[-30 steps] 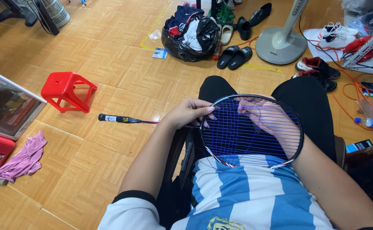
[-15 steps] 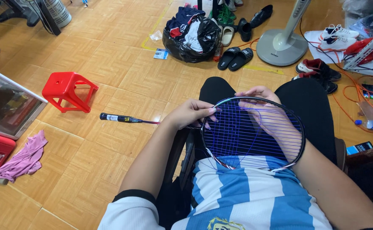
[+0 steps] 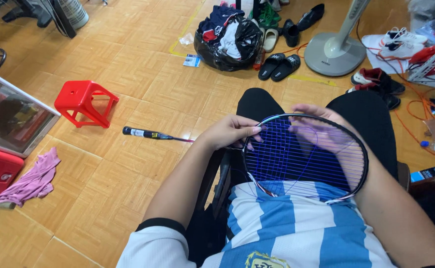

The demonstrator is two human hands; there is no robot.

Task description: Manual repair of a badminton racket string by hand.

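A badminton racket lies across my lap, its dark oval frame (image 3: 361, 164) strung with blue-purple string and its black handle (image 3: 143, 133) pointing left over the floor. My left hand (image 3: 230, 131) grips the frame's left side near the throat, fingers curled over the rim. Beneath the far part of the string bed is my right hand (image 3: 321, 131), seen through the strings, with a loose loop of string (image 3: 306, 144) by its fingers. I sit in black trousers and a blue-and-white striped shirt.
A red plastic stool (image 3: 86, 101) stands on the wooden floor to the left. A glass case (image 3: 9, 119) and a pink cloth (image 3: 31, 178) are further left. Ahead lie a black bag of clothes (image 3: 227, 37), several shoes (image 3: 282, 64), and a fan base (image 3: 334, 52). Orange cables (image 3: 411, 119) run at right.
The racket head has tilted slightly and my right hand has shifted along the far rim under the strings. The left hand keeps its grip.
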